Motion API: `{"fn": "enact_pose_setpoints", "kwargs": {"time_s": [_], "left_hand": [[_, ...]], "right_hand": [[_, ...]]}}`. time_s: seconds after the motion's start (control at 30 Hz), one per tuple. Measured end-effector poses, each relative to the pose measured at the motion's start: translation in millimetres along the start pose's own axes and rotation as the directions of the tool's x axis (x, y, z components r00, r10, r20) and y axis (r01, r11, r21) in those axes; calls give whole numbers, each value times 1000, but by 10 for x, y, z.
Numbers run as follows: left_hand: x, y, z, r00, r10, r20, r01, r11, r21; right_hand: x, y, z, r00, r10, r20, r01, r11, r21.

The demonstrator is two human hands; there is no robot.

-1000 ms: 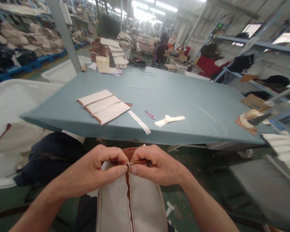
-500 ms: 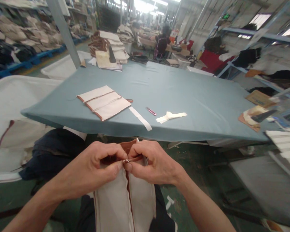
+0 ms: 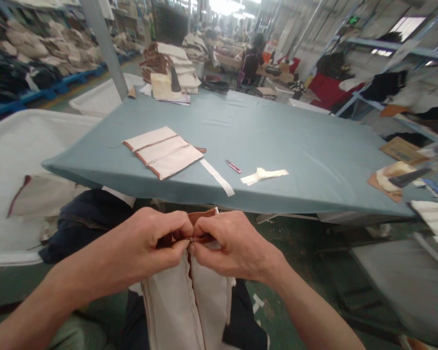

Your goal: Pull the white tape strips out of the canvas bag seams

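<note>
A cream fabric piece with brown edging and a seam down its middle hangs over my lap. At its top edge my left hand pinches the cloth between thumb and fingers. Right beside it, my right hand is closed on the same edge, the fingertips of both almost touching at the seam. What exactly lies between the fingertips is too small to make out. On the table beyond lie a similar sewn cream panel, a white strip, a small red thread snipper and pale tape pieces.
A table with a blue-green cover stands in front of me. Stacked fabric pieces lie at its far left. White bins stand on the left, one with dark cloth at its edge. A person sits farther back.
The view has swung slightly left, so the table and its things appear farther right. Both hands keep their pinch on the fabric edge, fingertips drawn a little closer together.
</note>
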State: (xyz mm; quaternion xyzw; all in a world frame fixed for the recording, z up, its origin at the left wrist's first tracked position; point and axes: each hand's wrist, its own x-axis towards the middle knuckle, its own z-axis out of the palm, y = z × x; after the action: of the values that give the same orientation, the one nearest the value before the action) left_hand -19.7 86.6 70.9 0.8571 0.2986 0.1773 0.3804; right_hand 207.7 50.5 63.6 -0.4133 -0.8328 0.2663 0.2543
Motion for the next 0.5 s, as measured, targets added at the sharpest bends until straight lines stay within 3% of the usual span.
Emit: {"fn": "enact_pose_setpoints", "kwargs": {"time_s": [0.1,0.2,0.37,0.5], "left_hand": [[-24,5,47,998,58,-20,-57,996,66],[-73,-19,107,987,140,-78,-129,982,135],[-187,-135,210,924,369,-100,-313,881,354],[-248,-272,247,868,490,-80,-416,805,423]], "right_hand": [[21,-21,15,1000,0,0,0,1000,4],[44,-34,51,999,51,3,-51,992,118],[28,-28,209,980,201,4,-191,926,325],[-21,-12,349,959,284,-4,-254,863,436]]}}
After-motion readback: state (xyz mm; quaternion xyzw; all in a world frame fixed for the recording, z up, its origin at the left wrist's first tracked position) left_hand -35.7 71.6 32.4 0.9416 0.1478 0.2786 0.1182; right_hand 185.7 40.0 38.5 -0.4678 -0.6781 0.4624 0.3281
